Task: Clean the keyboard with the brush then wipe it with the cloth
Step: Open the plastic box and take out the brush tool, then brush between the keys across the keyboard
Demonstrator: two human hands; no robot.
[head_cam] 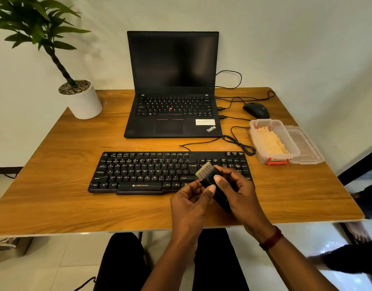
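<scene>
A black keyboard (143, 172) lies near the front of the wooden table (55, 185). Above its right end both hands hold a black brush (210, 179) with pale bristles pointing up and to the left. My right hand (237, 192) grips the brush body, thumb on top. My left hand (191, 198) pinches the body just below the bristles. A beige cloth (269, 143) lies inside a clear plastic box (254, 141) with red clips at the right of the table.
An open black laptop (172, 114) stands behind the keyboard. A black mouse (256, 110) and cables (237, 141) lie at the back right. The box's clear lid (307, 145) rests beside it. A white potted plant (84, 101) stands at the back left.
</scene>
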